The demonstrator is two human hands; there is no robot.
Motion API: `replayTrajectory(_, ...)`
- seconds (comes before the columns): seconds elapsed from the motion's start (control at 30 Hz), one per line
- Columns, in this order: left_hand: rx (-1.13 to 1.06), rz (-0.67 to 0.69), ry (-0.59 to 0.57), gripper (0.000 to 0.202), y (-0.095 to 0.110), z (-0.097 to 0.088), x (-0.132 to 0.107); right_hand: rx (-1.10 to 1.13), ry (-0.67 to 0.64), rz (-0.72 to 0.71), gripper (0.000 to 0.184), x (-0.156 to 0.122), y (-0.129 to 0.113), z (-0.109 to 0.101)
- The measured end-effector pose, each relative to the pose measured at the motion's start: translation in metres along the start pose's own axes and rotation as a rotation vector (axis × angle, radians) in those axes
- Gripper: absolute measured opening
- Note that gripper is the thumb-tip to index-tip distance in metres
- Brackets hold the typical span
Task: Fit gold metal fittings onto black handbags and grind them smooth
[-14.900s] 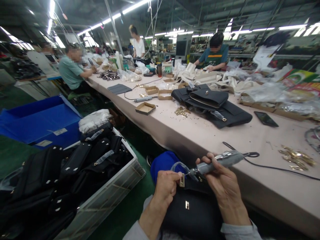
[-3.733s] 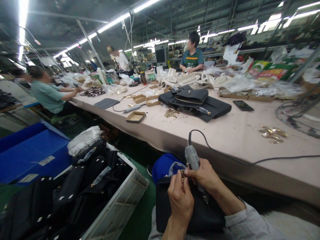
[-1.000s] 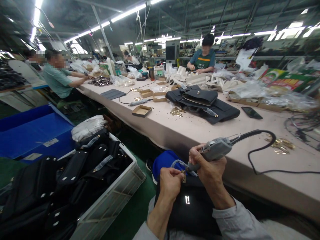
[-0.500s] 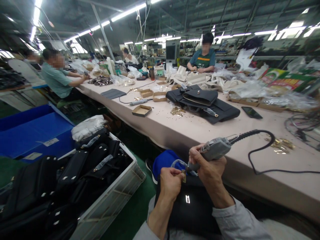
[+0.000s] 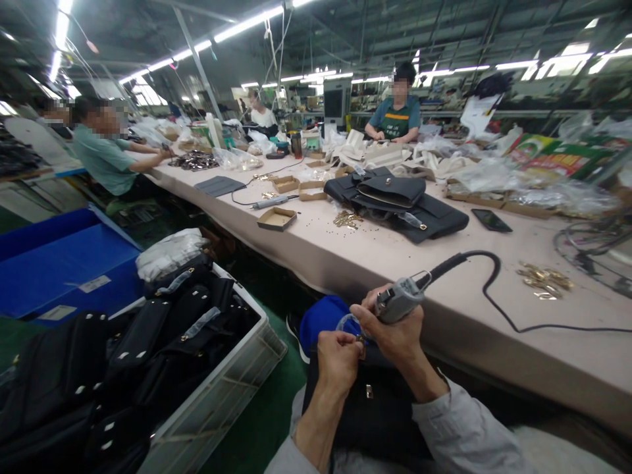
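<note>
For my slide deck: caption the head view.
Right hand grips grey corded tool; left hand holds small gold metal piece.

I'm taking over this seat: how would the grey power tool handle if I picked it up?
The grey power tool would likely feel stiff, as its casing looks hard. Its rounded body might rock or roll if laid down. The cord would probably tug a little, since it trails across the table.

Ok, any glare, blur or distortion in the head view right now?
Head view: long white ceiling tube lights blow out; head view, bottom centre: the smooth black bag loses detail in darkness; head view, margins: soft and stretched.
</note>
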State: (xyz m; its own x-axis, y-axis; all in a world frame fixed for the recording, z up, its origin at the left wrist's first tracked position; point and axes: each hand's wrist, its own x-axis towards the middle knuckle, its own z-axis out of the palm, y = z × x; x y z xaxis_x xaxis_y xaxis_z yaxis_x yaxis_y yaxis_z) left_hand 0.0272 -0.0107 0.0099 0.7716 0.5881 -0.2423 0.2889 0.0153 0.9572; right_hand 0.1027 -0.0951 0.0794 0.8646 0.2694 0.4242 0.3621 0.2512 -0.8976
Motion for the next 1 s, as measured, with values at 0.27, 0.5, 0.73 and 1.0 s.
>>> replayTrajectory(0.27, 0.015, 0.016, -0.026, 0.014, -0.007, -0.001, 0.000, 0.079, -0.216, 0.062, 0.032, 0.007, 0.005, -0.010)
replayTrajectory(0.5, -0.019, 0.040, -0.049, 0.016, -0.013, 0.003, -0.001, 0.085, -0.294, 0.111, 0.035, 0.011, 0.013, -0.013)
replayTrajectory(0.73, 0.003, 0.103, -0.041, 0.017, 0.006, 0.005, -0.013, 0.308, -0.310, 0.122, 0.041, 0.019, -0.010, -0.029)
replayTrajectory(1.0, 0.019, 0.060, -0.040, 0.014, 0.012, 0.010, -0.016, 0.437, -0.004, 0.075, 0.035, 0.033, -0.072, -0.066)
